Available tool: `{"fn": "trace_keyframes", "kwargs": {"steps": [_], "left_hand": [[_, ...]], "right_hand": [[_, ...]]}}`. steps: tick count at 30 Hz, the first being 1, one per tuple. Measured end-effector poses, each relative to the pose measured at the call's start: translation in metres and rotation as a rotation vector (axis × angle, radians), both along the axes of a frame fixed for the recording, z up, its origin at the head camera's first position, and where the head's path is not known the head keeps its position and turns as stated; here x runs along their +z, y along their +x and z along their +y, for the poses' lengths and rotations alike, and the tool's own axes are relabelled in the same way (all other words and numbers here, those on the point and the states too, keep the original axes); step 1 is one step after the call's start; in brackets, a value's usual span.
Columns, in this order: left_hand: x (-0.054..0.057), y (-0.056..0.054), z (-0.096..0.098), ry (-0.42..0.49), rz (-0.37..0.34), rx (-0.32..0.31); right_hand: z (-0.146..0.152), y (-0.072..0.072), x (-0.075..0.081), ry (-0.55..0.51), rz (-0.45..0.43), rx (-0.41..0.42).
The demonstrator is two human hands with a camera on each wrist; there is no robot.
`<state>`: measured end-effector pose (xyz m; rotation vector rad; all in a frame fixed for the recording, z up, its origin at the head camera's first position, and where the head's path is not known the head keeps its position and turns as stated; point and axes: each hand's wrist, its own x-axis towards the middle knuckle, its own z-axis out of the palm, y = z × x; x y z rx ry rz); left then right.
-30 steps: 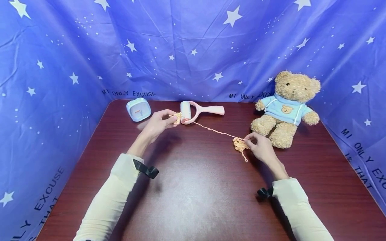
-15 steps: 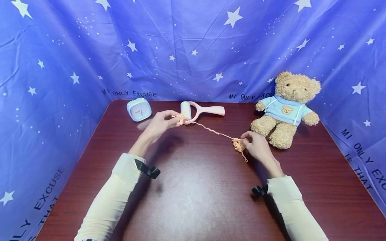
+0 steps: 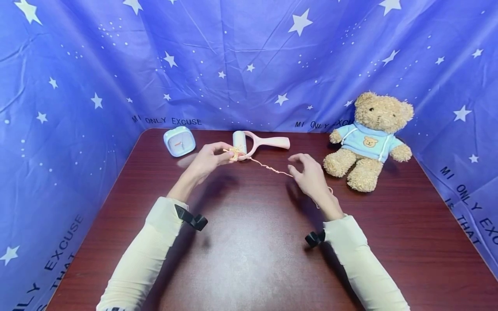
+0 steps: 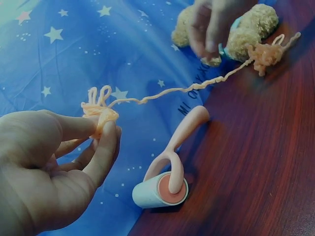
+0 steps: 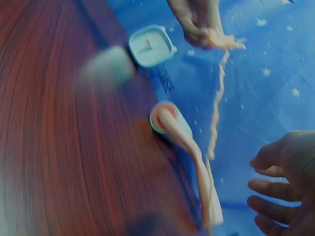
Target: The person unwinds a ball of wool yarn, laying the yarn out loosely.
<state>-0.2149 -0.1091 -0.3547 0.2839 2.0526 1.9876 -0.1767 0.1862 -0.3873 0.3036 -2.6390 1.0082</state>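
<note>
My left hand pinches one looped, bunched end of a peach yarn cord between thumb and fingers, held up off the table. The twisted cord runs from there toward the right. Its other bunched end lies on the table near the teddy bear; in the head view my right hand and wrist mostly hide it. My right hand hovers by the cord with fingers loosely bent and apart, gripping nothing. The right wrist view shows its fingers spread beside the cord.
A pink-handled lint roller lies behind the cord, its roll close to my left fingertips. Left of it stands a light-blue alarm clock. A teddy bear in a blue top sits at the right. Starry blue cloth surrounds the dark-red table.
My right hand has let go of the cord's right bunched end and moved left and slightly away from me, its fingers opening. My left hand has shifted slightly right, still pinching its end.
</note>
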Motion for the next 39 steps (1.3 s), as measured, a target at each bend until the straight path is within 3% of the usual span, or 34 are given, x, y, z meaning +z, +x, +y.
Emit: {"fn": "trace_keyframes", "kwargs": {"steps": [6,18,23,29,33,39], "left_hand": [[-0.001,0.0,0.003,-0.006,0.0,-0.007],[-0.001,0.001,0.004,-0.047,0.018,-0.022],[0.001,0.002,0.004,-0.08,0.016,-0.03],[0.002,0.002,0.005,0.042,-0.055,-0.071],[0.002,0.003,0.004,0.057,-0.07,-0.079],[0.001,0.002,0.001,0.033,-0.054,-0.059]], "right_hand": [[-0.032,-0.008,-0.001,-0.063,0.049,0.115],[-0.075,-0.014,-0.008,-0.201,-0.007,0.233],[-0.077,-0.011,-0.005,-0.258,0.02,0.215],[-0.067,-0.012,0.001,-0.382,0.048,0.169],[-0.056,-0.013,0.007,-0.469,0.069,0.12],[-0.039,-0.006,0.026,-0.538,0.115,0.038]]}}
